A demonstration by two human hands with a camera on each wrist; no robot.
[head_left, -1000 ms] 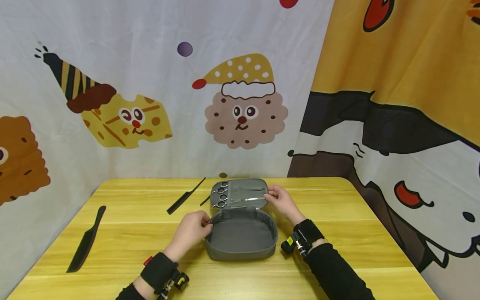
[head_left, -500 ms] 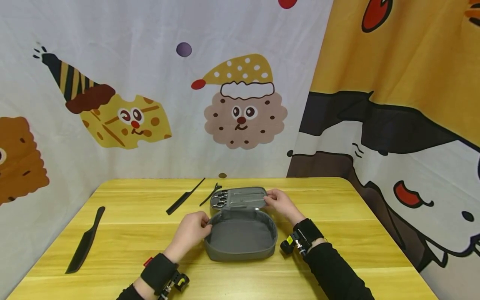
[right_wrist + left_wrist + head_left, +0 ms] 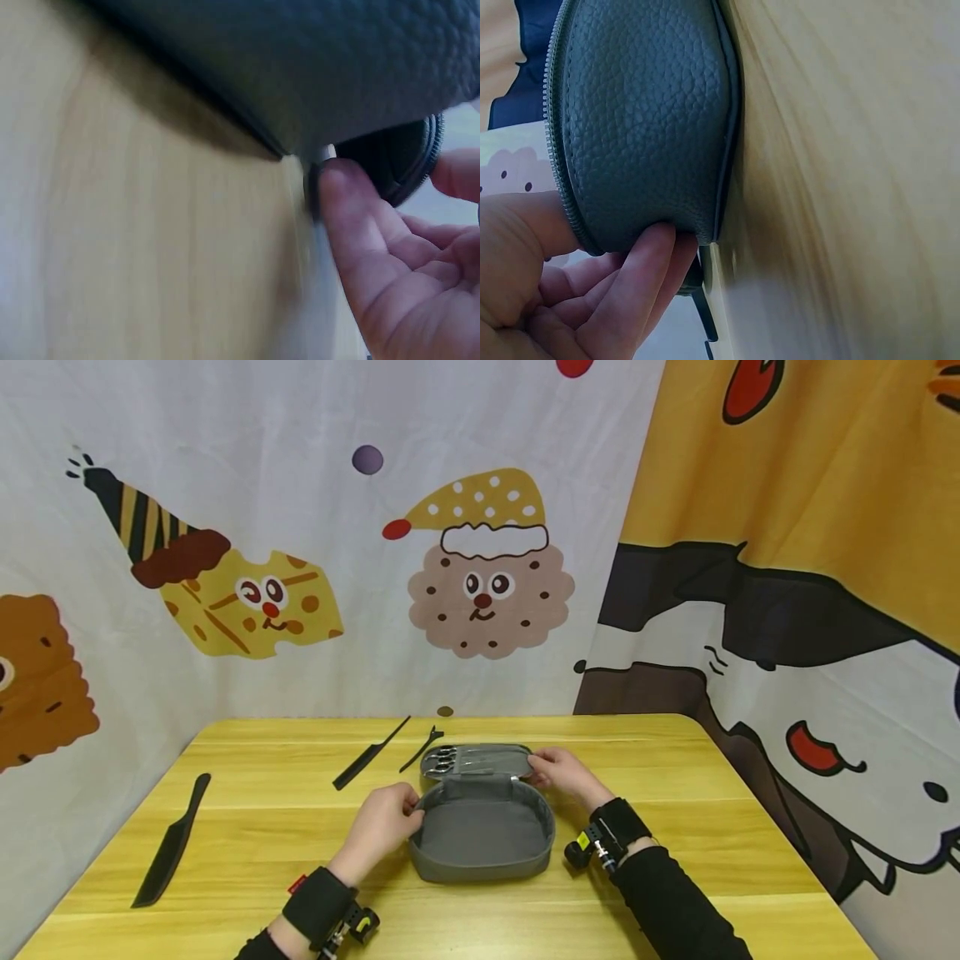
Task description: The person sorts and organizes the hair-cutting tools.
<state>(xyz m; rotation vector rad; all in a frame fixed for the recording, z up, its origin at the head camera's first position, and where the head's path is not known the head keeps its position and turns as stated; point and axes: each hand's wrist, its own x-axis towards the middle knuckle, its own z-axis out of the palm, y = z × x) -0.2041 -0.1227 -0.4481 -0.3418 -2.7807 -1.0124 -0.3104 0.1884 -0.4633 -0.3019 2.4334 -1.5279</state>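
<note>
A grey zippered case [image 3: 480,831] lies unzipped on the table, its deep base toward me with a bare floor inside. Its lid [image 3: 495,762] is folded back behind the base, and several scissors [image 3: 444,760] sit in the lid's pocket with their ring handles at the left. My left hand [image 3: 381,822] pinches the base's left rim, thumb over the zipper edge and fingers against the textured outer wall [image 3: 645,112] in the left wrist view. My right hand [image 3: 562,772] grips the lid's right edge, seen also in the right wrist view with the lid's zipper [image 3: 431,146] between thumb and fingers.
Left of the case lie a black tail comb [image 3: 367,757] and a black hair clip [image 3: 423,749]. A large black handled comb [image 3: 172,843] rests at the far left of the wooden table [image 3: 675,827]. A cartoon-printed curtain [image 3: 480,677] hangs behind.
My right hand has lowered the lid backward, from tilted up to nearly flat. The hair clip behind it has come into fuller view. My left hand stays on the base rim.
</note>
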